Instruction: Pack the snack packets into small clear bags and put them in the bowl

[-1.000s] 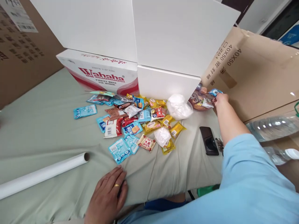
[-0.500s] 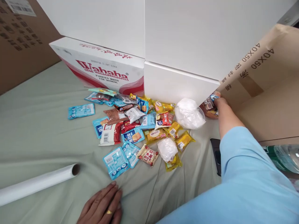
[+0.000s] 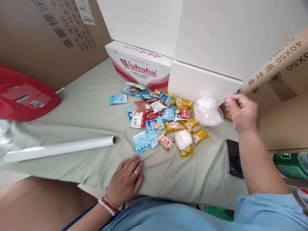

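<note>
My left hand point(image 3: 127, 176) lies flat on the green cloth, fingers stretched out and holding nothing visible. Just beyond its fingertips is a pair of light-blue snack packets point(image 3: 141, 141). My right hand point(image 3: 244, 112) is raised at the right, fingers bent and smeared by motion; whether anything is in them I cannot make out. Partly behind it, a brown package point(image 3: 226, 110) sits in the corner. To its left is a bundle of clear plastic point(image 3: 208, 112). A smaller white plastic ball point(image 3: 183, 139) rests among yellow packets point(image 3: 201, 136) and a cream-coloured packet point(image 3: 166, 141).
Along the back stand a Wahaba-like printed carton point(image 3: 141, 69) and a white box point(image 3: 204, 80). Cardboard point(image 3: 286, 83) borders the right side. A black phone point(image 3: 234, 158) and green bottle point(image 3: 288, 165) are at right; a white roll point(image 3: 62, 149) and red container point(image 3: 26, 96) at left.
My right hand has come back from the brown package and lifted towards me. My left hand stays on the cloth. The view has shifted, bringing the red container and my lap in.
</note>
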A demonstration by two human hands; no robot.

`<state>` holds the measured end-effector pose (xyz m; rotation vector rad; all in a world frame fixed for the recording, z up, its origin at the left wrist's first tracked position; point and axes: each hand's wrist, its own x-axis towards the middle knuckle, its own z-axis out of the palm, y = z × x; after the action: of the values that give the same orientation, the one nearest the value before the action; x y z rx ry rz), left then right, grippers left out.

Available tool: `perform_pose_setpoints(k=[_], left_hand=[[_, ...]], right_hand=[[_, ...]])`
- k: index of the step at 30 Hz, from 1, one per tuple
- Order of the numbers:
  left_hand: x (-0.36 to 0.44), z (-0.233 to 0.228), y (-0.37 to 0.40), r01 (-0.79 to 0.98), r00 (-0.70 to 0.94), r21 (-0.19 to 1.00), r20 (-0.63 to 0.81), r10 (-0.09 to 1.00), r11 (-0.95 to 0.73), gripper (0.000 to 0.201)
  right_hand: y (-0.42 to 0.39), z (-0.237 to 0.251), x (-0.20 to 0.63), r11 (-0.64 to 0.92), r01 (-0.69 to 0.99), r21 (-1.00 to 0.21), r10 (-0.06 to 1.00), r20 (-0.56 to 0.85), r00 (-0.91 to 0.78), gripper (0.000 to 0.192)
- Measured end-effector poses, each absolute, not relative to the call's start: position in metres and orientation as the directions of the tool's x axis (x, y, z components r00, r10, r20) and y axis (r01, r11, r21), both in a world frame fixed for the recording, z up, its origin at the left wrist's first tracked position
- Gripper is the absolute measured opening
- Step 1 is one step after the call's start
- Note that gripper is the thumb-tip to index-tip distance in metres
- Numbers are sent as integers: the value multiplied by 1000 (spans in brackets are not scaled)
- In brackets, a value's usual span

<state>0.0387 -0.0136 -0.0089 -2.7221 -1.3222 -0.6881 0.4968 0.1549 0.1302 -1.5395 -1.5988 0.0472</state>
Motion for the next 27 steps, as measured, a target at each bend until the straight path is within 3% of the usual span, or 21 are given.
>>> perform_pose_setpoints(k=[1, 3, 5, 7, 9, 11, 14, 16, 19, 22, 27], left_hand=[[39, -9, -14, 758, 537, 153, 404, 741, -634, 27], [40, -11, -15, 761, 535, 152, 402, 743, -631, 27], [40, -13, -16, 759, 534, 167, 394, 749, -629, 27], [39, -16, -16, 758, 520, 202, 386, 762, -620, 27], [38, -18, -17, 749, 496, 264, 387, 778, -608, 25], [38, -17, -18, 721, 440, 378, 398, 805, -581, 21], [45, -8, -20, 602, 236, 672, 367, 900, -432, 21], [58, 1, -17, 432, 114, 857, 256, 960, -280, 23], [82, 8, -5, 179, 126, 979, 78, 989, -100, 33], [97, 0, 7, 20, 160, 999, -38, 986, 35, 41], [94, -21, 10, -121, 175, 986, -95, 980, 117, 50]], right_hand=[[136, 126, 474, 324, 752, -574, 877, 480, -11, 21], [107, 109, 437, 456, 689, -564, 890, 300, -343, 20], [89, 86, 412, 457, 721, -522, 878, 136, -459, 24], [79, 65, 400, 374, 806, -458, 919, 69, -387, 21], [72, 50, 394, 267, 830, -490, 964, 145, -224, 18], [63, 41, 387, 177, 712, -679, 969, 248, -5, 24], [48, 28, 360, 79, 366, -927, 971, 154, 183, 38], [40, 19, 336, 55, 262, -964, 991, 84, 101, 39], [32, 8, 305, 165, 298, -940, 985, 140, -105, 28], [29, 2, 294, 266, 331, -905, 957, 206, -204, 22], [27, 0, 308, 163, 299, -940, 985, 136, -109, 30]])
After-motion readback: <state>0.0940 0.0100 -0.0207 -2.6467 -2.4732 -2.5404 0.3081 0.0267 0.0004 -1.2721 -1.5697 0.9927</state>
